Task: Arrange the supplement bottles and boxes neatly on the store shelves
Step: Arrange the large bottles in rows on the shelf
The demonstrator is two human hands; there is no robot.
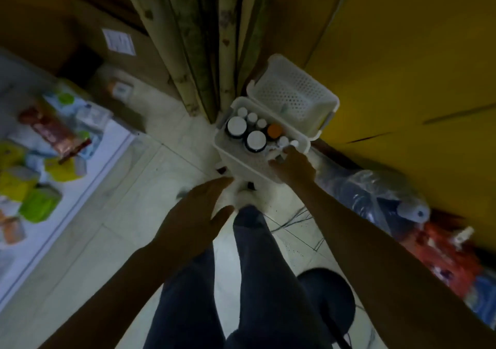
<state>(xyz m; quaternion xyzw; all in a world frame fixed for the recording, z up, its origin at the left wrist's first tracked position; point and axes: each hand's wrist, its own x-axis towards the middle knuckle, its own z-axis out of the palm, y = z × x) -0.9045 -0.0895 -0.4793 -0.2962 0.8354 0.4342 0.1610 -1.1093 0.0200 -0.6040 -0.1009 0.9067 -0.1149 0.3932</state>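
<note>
A white plastic basket (243, 168) stands on the floor ahead of my feet. It holds several supplement bottles, most with white caps (256, 139) and one with an orange cap (274, 130). My right hand (294, 167) reaches into the basket's near right corner, fingers down among the small white-capped bottles; whether it grips one is hidden. My left hand (196, 214) hovers flat with fingers apart, just short of the basket's near edge and holding nothing. A store shelf (80, 187) with green, yellow and brown packets runs along the left.
A second, empty white perforated basket (295, 93) sits behind the first. A curtain (198, 53) hangs beyond them, cardboard boxes (80, 26) at far left, a yellow wall (402, 66) at right. Plastic-wrapped goods (375, 195) lie at right, a dark stool (330, 295) by my legs.
</note>
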